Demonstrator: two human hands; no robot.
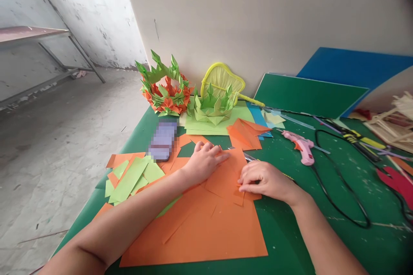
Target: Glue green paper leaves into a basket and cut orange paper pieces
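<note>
My left hand point(203, 164) lies on a piece of orange paper point(227, 176), its fingers partly bent and apart, pressing near the top edge. At the right edge of that same piece, my right hand point(263, 181) pinches the paper between thumb and fingers. Under both hands is a large orange sheet point(219, 236) with loose orange offcuts on it. The blades of a metal tool, perhaps scissors point(248, 157), show partly behind my right hand. A folded orange paper shape point(247, 133) lies just beyond the hands.
Green and orange paper scraps point(132, 178) and a phone point(163, 139) lie on the left. Behind stand a green-orange folded-paper ring point(167, 99), a green paper crown point(213, 109) and a yellow fan point(222, 79). A pink glue gun point(301, 146) with black cord rests rightward.
</note>
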